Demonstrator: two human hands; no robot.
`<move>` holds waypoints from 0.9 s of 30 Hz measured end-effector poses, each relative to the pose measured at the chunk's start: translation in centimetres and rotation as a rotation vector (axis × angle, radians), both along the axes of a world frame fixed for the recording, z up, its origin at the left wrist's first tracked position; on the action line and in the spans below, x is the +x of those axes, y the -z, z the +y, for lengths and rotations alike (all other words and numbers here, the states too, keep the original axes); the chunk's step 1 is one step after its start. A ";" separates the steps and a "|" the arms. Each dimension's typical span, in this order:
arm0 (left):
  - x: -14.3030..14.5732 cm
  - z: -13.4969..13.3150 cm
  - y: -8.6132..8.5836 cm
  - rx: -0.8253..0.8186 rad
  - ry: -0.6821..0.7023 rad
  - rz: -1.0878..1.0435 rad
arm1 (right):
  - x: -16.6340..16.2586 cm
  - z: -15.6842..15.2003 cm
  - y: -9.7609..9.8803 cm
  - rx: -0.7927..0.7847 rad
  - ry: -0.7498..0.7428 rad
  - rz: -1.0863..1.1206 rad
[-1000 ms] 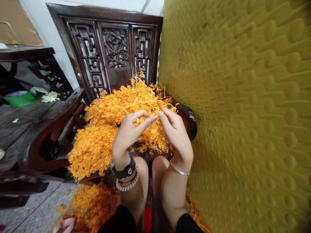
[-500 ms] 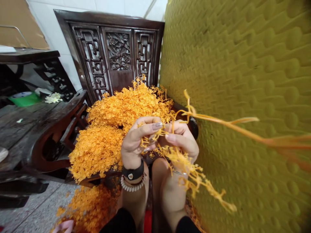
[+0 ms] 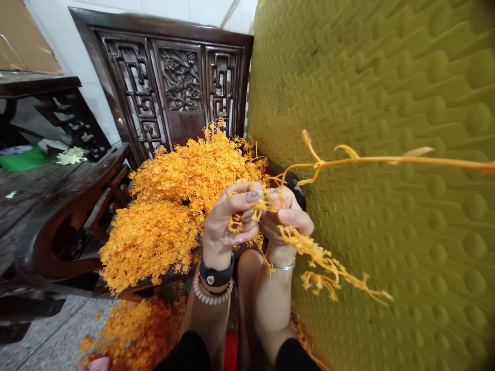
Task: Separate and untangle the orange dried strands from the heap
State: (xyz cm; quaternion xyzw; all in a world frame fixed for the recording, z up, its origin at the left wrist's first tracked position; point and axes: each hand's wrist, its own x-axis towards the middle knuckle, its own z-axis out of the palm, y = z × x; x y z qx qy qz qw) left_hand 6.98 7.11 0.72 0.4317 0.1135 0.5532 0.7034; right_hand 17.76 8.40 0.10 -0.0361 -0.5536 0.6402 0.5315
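My left hand (image 3: 228,219) pinches small orange plastic floret pieces (image 3: 260,206) between thumb and fingers. Close beside it, my right hand (image 3: 296,220) is closed on an orange plastic stem (image 3: 359,160), whose branch runs off toward the right edge. Below the right thumb hangs a string of orange florets (image 3: 325,260), slanting down to the right. The fingertips of both hands nearly meet, and the exact join between floret and stem is hidden by them. Behind the hands rises a large heap of orange florets (image 3: 189,175) on a dark wooden seat.
A carved dark wooden chair back (image 3: 180,82) stands behind the heap. To the right is a textured yellow-green mat (image 3: 386,93). More orange pieces (image 3: 135,330) lie lower down at the left. A green container (image 3: 23,158) and white flowers (image 3: 71,155) rest on the wooden bench (image 3: 23,196).
The stem has swung up to nearly level. My hands have shifted slightly, with florets still between the left fingers. The whole view has moved a little to the right.
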 end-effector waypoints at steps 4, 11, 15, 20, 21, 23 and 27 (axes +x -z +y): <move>0.0 0.4 0.4 0.016 -0.435 -0.062 | 0.6 -0.3 -0.2 0.101 0.038 0.137; -1.5 1.4 0.6 0.150 -0.546 -0.273 | -0.1 -1.6 -2.1 -0.091 0.650 -0.169; -1.4 1.3 -0.3 0.108 -0.459 -0.331 | -0.4 -1.1 -1.8 -0.005 0.881 -0.309; -1.1 1.3 -0.5 0.030 -0.291 -0.262 | -0.6 -1.1 -1.7 0.034 0.989 -0.309; -1.0 1.3 -0.4 0.028 -0.278 -0.225 | -0.6 -1.2 -1.8 0.042 1.007 -0.307; -0.7 1.4 -0.2 0.053 -0.309 -0.127 | -0.6 -1.4 -1.9 0.051 1.034 -0.322; -0.1 1.4 0.0 0.131 -0.495 0.121 | -0.4 -1.6 -1.9 0.055 1.063 -0.364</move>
